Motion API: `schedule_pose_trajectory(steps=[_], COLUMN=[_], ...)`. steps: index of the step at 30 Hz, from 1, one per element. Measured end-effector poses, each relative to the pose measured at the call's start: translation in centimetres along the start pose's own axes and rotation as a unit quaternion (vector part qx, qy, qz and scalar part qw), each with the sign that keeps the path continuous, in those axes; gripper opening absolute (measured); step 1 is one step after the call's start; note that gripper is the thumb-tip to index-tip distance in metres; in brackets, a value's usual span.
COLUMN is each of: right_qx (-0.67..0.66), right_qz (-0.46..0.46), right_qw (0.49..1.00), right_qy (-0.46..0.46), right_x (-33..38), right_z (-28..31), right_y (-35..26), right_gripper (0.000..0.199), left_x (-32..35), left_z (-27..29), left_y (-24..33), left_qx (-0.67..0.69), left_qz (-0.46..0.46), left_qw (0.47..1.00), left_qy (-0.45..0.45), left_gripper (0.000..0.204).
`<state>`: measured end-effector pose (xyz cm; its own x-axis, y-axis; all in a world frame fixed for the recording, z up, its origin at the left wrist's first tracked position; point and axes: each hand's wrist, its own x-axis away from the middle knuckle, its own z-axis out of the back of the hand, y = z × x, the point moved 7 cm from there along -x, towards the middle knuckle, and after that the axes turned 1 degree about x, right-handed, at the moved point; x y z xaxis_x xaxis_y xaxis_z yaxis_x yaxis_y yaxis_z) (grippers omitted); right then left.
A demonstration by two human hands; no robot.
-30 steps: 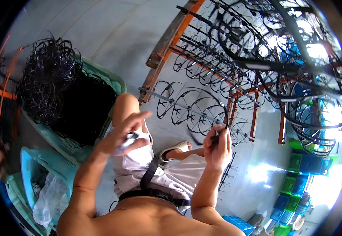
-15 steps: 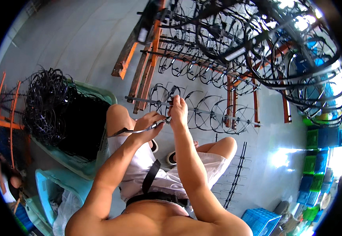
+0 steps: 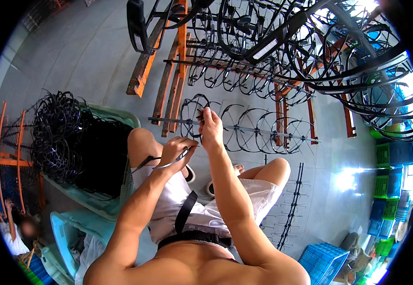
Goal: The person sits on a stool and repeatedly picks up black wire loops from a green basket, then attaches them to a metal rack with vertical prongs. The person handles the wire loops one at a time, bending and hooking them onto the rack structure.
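Over my left knee, my left hand [image 3: 175, 151] is closed round a thin, glossy black strip [image 3: 167, 165]. The strip's tail hangs out past the wrist toward the knee. Farther forward, my right hand [image 3: 210, 128] is pinched at the low grey bar [image 3: 249, 129], close to its left end. Its fingertips meet a dark piece there, too small to make out clearly. Several black loops [image 3: 196, 102] hang along this bar, the nearest just past my right fingertips. To my left stands a green crate [image 3: 116, 114] heaped with coiled black strips [image 3: 56, 137].
Orange rack posts [image 3: 168, 85] rise ahead, with more hanging loops [image 3: 263, 47] above and to the right. Pale teal baskets [image 3: 64, 232] stand at lower left, near another person [image 3: 18, 237]. A blue crate [image 3: 322, 261] and a spiked black rod [image 3: 289, 209] lie to the right.
My right hand has shifted slightly up and left along the bar. The gap between my hands has widened. The view has tilted slightly, bringing the other person more into sight.
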<state>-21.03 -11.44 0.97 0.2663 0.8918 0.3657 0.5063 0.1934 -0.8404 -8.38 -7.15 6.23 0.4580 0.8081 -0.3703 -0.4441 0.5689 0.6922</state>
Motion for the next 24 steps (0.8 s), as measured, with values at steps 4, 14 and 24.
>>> schedule_pose_trajectory(steps=[4, 14, 24], right_qx=[-0.003, 0.044, 0.102], right_qz=[-0.006, -0.055, -0.077], right_qw=[1.0, 0.997, 0.991], right_qy=[-0.014, -0.041, -0.047], right_x=[0.3, 2.8, 2.9], right_z=[0.2, 0.6, 1.0], right_y=[0.0, -0.2, -1.4], right_gripper=[0.026, 0.028, 0.03], left_x=[0.0, 1.3, 1.8], left_z=[0.3, -2.3, -3.5], left_y=[-0.3, -2.9, -3.4], left_qx=[0.019, 0.29, 0.403], left_qz=[0.017, 0.219, 0.297], left_qw=[0.999, 0.928, 0.863], left_qy=[0.022, 0.08, 0.073], left_gripper=[0.007, 0.015, 0.02])
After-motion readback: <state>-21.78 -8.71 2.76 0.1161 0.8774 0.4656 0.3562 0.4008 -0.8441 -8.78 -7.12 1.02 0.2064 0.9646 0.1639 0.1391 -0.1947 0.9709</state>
